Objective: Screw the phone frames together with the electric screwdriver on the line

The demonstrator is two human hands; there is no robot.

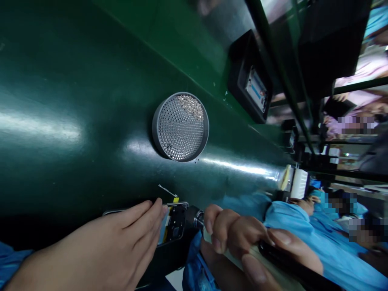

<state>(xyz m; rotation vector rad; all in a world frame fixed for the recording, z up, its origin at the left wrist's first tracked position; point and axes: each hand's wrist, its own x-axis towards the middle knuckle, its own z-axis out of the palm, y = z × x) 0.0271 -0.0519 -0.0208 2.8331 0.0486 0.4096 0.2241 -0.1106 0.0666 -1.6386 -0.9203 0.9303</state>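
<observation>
My left hand (121,238) lies with fingers stretched out and together over an opened phone (176,222). Its thumb is hidden. Between the fingertips and the phone's right end, dark inner parts, a blue patch and a yellow tab show. My right hand (242,234) wraps round an electric screwdriver (257,258) with a pale body and a long black part along it. The screwdriver's dark round nose is at the phone's right end; I cannot tell whether the bit touches a screw. A thin pale strip (167,190) lies just beyond the phone's far edge.
A round grey dish (155,129) with a perforated plate stands on the green bench (91,81), small screws heaped at its far right. Further back, a black holder (239,68) bears another phone-like device (257,91). People in blue sleeves (294,226) sit at right.
</observation>
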